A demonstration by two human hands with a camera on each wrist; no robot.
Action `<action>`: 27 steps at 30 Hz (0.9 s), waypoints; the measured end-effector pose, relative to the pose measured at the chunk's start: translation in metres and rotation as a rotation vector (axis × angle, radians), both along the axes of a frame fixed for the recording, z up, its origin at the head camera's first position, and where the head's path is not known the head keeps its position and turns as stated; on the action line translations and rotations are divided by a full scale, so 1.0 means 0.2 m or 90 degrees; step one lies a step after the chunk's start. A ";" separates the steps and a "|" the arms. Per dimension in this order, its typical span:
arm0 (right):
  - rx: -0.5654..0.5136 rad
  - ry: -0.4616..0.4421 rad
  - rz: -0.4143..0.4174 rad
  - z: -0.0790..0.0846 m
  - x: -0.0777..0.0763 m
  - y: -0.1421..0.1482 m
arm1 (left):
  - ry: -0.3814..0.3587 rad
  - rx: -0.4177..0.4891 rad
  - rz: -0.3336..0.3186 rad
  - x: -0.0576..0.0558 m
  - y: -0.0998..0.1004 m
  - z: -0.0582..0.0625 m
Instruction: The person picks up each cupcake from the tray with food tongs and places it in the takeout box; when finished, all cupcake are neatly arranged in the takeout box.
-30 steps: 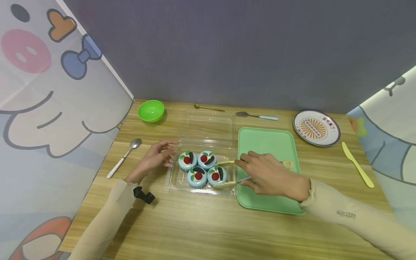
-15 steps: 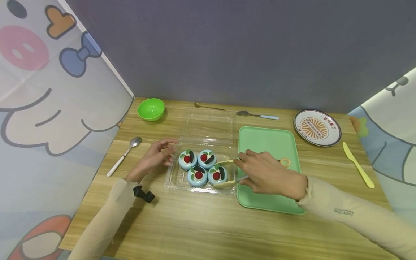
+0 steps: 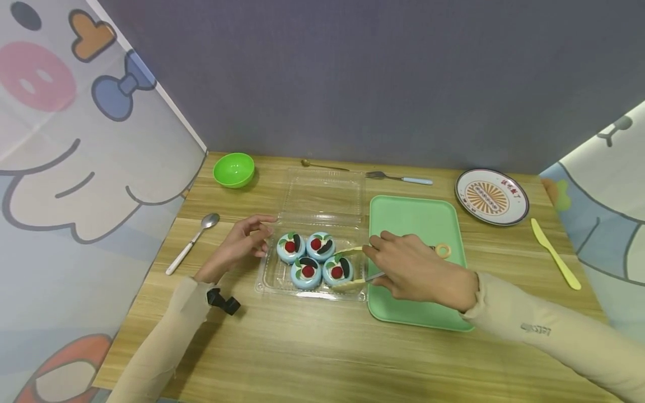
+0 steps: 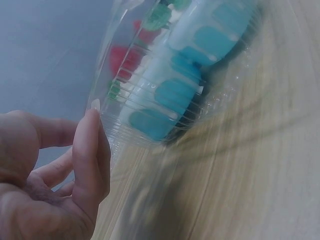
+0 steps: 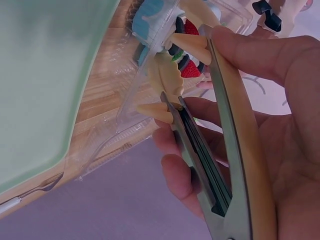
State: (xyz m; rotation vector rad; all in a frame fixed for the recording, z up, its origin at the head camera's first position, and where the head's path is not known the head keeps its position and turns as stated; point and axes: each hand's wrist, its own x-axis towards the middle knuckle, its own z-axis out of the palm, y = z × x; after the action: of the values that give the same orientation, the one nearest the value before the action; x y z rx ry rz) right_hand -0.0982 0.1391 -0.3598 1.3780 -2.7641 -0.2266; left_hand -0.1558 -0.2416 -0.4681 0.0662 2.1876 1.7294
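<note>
My right hand point(image 3: 415, 271) grips food tongs point(image 5: 247, 145) with metal arms and cream-yellow tips; a ring shows at the handle end. The spread tips reach into a clear plastic box point(image 3: 272, 282), one on either side of the front right cupcake point(image 3: 336, 272). This cupcake is light blue, topped with a red berry, a dark cookie piece and green leaves. Three similar cupcakes point(image 3: 290, 248) sit beside it in the box. My left hand point(image 3: 235, 246) is at the box's left side, fingers loosely bent, a fingertip right at the clear wall in the left wrist view.
The box lid point(image 3: 322, 193) lies folded back behind it. A green tray point(image 3: 413, 215) lies under my right hand. Around them are a green bowl point(image 3: 234, 170), spoon point(image 3: 194, 243), small spoon point(image 3: 325, 167), fork point(image 3: 399, 178), plate point(image 3: 491, 197) and yellow knife point(image 3: 554, 254).
The head view has shifted slightly. Both hands and the tongs stay nearly in place, with the tips around the same cupcake.
</note>
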 end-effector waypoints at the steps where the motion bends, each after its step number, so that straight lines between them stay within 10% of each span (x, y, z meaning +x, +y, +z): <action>1: 0.001 0.002 -0.001 0.00 0.00 0.00 | 0.000 -0.001 0.000 0.00 0.00 0.00; 27: -0.105 0.023 -0.125 0.19 0.06 0.30 | 0.001 -0.001 0.000 0.00 0.00 0.01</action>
State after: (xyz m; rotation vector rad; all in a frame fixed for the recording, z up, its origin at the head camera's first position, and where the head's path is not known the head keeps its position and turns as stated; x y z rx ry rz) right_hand -0.0868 0.1991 -0.3222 1.0567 -2.8142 -0.0272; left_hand -0.1560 -0.2406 -0.4663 0.0666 2.1901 1.7277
